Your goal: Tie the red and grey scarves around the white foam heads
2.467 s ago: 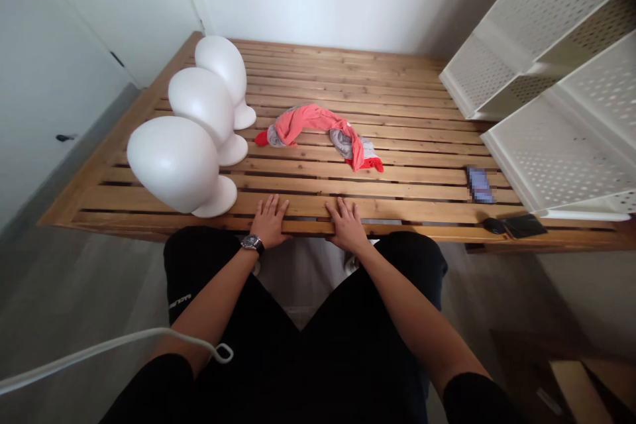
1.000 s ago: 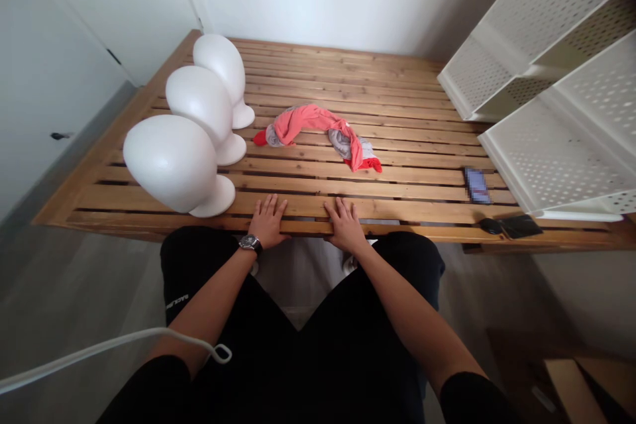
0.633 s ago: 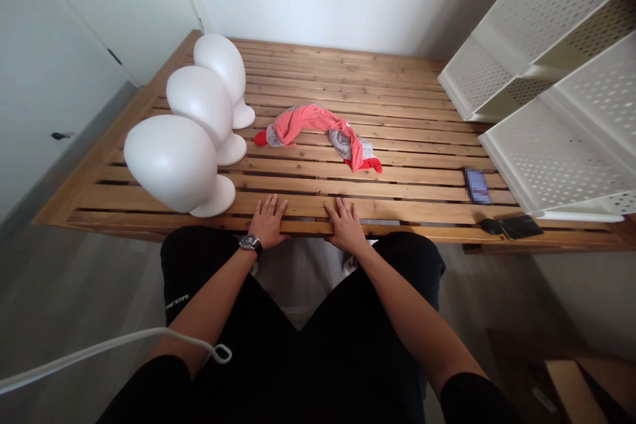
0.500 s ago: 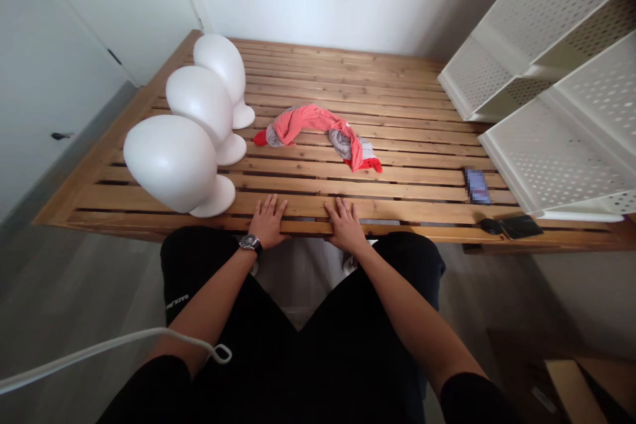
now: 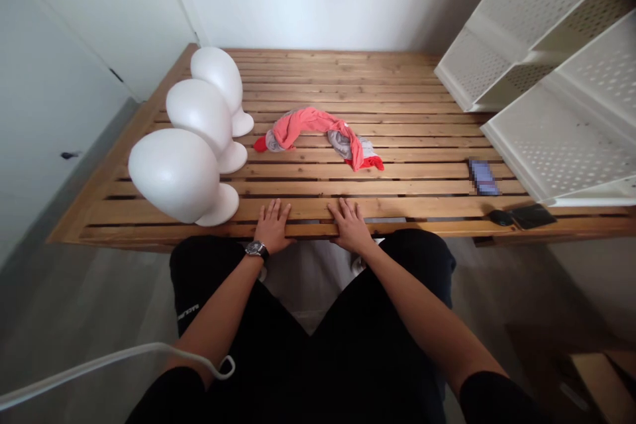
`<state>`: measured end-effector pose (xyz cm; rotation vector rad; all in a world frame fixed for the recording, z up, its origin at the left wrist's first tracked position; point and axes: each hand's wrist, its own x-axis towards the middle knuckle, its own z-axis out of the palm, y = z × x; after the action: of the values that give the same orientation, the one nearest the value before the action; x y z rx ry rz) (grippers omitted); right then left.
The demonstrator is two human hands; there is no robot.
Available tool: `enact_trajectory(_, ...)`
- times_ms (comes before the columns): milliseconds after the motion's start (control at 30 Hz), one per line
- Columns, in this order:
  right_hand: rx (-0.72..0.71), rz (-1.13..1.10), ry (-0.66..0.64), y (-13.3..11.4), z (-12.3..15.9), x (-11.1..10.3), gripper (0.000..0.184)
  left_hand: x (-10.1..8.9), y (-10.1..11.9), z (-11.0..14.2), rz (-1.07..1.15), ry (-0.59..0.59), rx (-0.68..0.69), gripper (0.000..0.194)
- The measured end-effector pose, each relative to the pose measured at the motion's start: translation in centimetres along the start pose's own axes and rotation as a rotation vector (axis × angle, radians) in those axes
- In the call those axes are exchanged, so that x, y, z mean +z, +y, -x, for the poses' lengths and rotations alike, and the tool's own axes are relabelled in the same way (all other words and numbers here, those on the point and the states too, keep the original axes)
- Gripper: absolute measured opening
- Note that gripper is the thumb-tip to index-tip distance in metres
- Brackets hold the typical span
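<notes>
The slatted table [image 5: 427,206] won on size easily: it ran under both sets of fingers [image 5: 273,210] and stretched way out past the tips. Off to the right of the fingers, well apart, sat a white rack [image 5: 551,165] full of little holes. Three white heads [image 5: 173,174] were lined up left of the left fingers, the closest one standing pretty near them. The cloth [image 5: 311,120], coral with grey and bright red bits, lay in a loose arch straight ahead, clear of the fingertips. Left hand [image 5: 272,230] and right hand [image 5: 352,230] were both palm down on the table's front edge, fingers moderately spread. Way right of the right fingers was a bluish slab [image 5: 484,177], too blurred to make out, plus a flat black thing [image 5: 534,216] and a dark rounded thing [image 5: 501,217] beside it. Smallest was the watch [image 5: 256,249], strapped on just behind the left fingers.
</notes>
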<state>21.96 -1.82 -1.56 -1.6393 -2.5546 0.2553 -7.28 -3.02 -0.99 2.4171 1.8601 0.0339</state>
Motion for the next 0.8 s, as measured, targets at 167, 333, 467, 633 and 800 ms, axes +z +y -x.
enact_trajectory(167, 0.004, -0.037, -0.002, 0.23, 0.01, 0.11, 0.113, -0.19, 0.04, -0.01, -0.009, -0.005, 0.01, 0.115)
enact_trajectory(333, 0.002, -0.053, 0.007, 0.32, 0.04, 0.18, 0.112, -0.23, 0.09, -0.07, -0.028, -0.003, 0.012, 0.116)
enact_trajectory(467, 0.005, -0.053, 0.015, 0.24, 0.05, 0.2, 0.111, -0.34, 0.11, -0.08, -0.024, -0.009, 0.018, 0.116)
enact_trajectory(633, 0.011, -0.066, 0.005, 0.26, 0.06, 0.12, 0.111, -0.42, 0.19, -0.04, -0.03, -0.009, 0.017, 0.114)
enact_trajectory(800, 0.011, -0.062, 0.001, 0.33, 0.08, 0.08, 0.112, -0.24, 0.18, -0.03, -0.031, 0.003, 0.012, 0.116)
